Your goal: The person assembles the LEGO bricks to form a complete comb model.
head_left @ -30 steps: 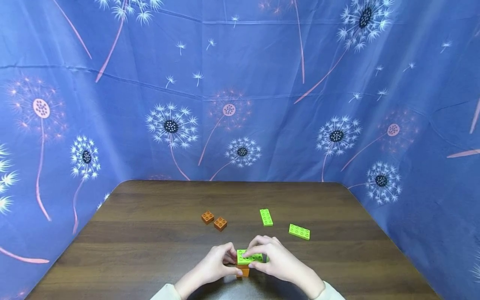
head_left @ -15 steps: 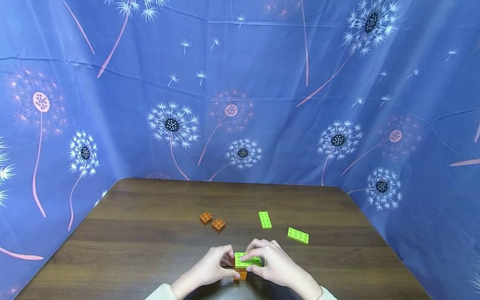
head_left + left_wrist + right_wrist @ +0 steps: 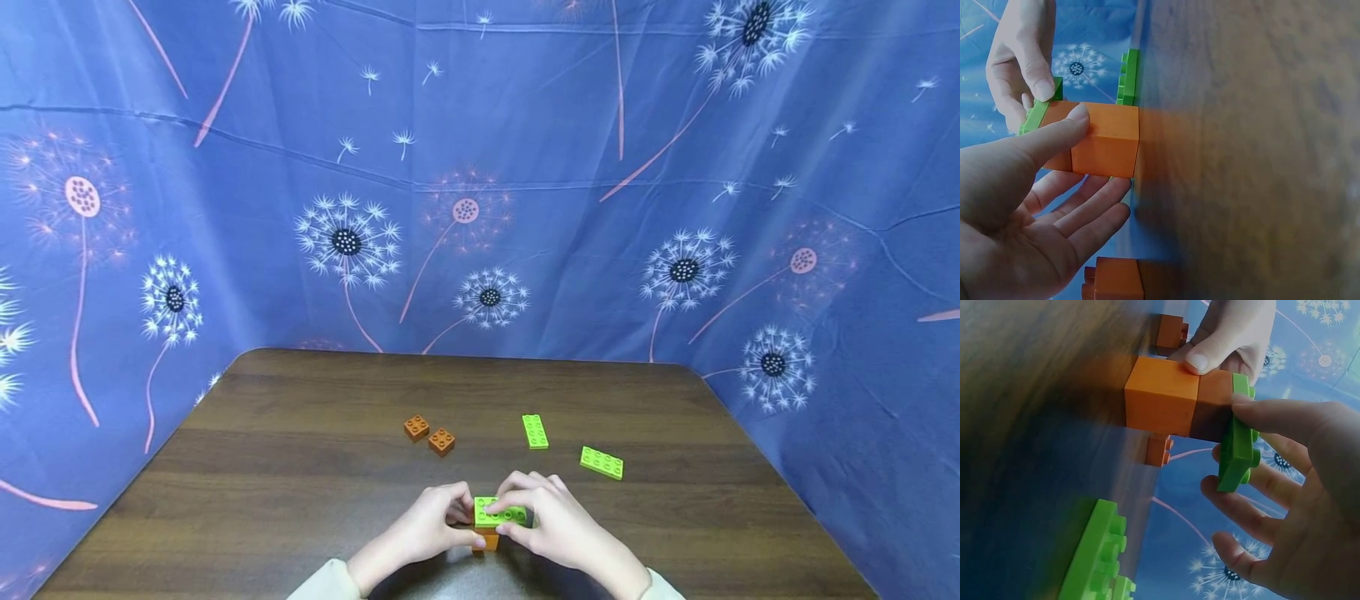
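Note:
At the front of the table stands a small stack. Its base is a light-orange block [image 3: 1160,397], a darker orange brick [image 3: 1211,409] sits on that, and a flat green brick [image 3: 1238,456] tops it, overhanging to the right. My left hand [image 3: 429,527] grips the orange part from the left, thumb on the near side and fingers behind. From the right, my right hand [image 3: 561,525] pinches the green brick, its thumb on the near edge and a finger on the studs. The fingers partly hide the green brick in the head view.
Two loose orange bricks [image 3: 442,442] lie on the wooden table [image 3: 300,475] beyond my left hand. Beyond my right hand are two flat green bricks, one standing lengthwise [image 3: 536,432] and one angled [image 3: 602,462]. A blue dandelion-patterned cloth [image 3: 562,250] hangs behind.
The head view shifts slightly. Both hands keep their holds on the stack, and the loose bricks stay in place.

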### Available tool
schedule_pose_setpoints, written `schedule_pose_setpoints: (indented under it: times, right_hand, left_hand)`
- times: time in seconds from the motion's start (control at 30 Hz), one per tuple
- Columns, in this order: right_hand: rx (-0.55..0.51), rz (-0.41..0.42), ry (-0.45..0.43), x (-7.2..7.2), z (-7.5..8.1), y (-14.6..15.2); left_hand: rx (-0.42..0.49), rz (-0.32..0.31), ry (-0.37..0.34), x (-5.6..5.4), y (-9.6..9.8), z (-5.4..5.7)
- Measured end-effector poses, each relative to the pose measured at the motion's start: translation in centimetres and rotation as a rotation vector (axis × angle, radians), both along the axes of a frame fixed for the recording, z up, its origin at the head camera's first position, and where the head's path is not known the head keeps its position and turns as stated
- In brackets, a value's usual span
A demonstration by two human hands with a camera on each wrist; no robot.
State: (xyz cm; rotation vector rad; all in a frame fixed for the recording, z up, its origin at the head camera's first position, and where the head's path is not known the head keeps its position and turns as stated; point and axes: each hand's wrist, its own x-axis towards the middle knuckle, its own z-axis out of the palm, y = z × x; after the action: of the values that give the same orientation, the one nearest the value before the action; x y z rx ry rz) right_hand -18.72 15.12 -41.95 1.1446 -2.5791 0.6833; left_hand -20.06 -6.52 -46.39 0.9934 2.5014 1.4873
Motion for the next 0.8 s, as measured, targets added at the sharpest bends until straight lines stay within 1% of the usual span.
schedule_pose_setpoints:
  times: [0.23, 0.47, 0.6, 0.8]
  right_hand:
    - [-0.048, 0.013, 0.032, 0.3, -0.6, 0.0]
    - [-0.088, 0.024, 0.02, 0.5, -1.4, 0.2]
    - [-0.089, 0.042, 0.051, 0.3, -1.5, 0.4]
    - [-0.097, 0.072, 0.061, -0.3, -1.6, 0.6]
  left_hand:
    - [-0.012, 0.016, -0.01, 0.2, 0.0, 0.2]
    - [-0.015, 0.01, -0.02, 0.7, 0.1, 0.5]
    - [-0.015, 0.017, -0.027, 0.7, 0.1, 0.4]
    - [-0.013, 0.028, -0.03, 0.4, 0.1, 0.1]
